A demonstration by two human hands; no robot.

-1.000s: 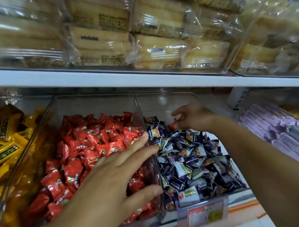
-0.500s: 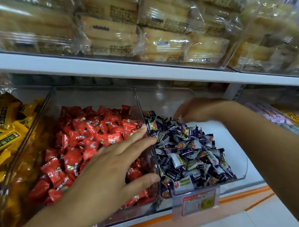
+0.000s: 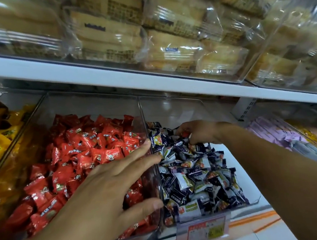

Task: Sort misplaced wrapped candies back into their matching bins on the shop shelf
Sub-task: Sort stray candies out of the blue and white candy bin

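Nearest, the left hand (image 3: 105,183) lies flat over the front of the red bin (image 3: 87,105). Its fingers are straight and spread, with the tips reaching the clear wall shared with the next bin, and it holds nothing. Under it the red candies (image 3: 87,145) are heaped deep. Just to the right, the blue bin (image 3: 172,109) holds a looser pile of dark-blue and white candies (image 3: 197,177), and a price tag (image 3: 205,230) is clipped to its front.

Farther back in that pile, the right hand (image 3: 200,130) curls its fingers down among the wrappers. A fleck of red wrapper (image 3: 183,133) shows at the fingertips, probably a stray from the red bin. Whether it is actually pinched cannot be told.

Such a piece is likely light, small and hard inside, with crinkly, slick film around it. The crimped end of the wrapper, or the body held between thumb and forefinger, looks like the surest hold. A loose grip would probably let it slide back into the heap, and neighbouring pieces may lift with it.

Beyond, the white shelf (image 3: 150,78) carries clear-wrapped cakes (image 3: 166,48).
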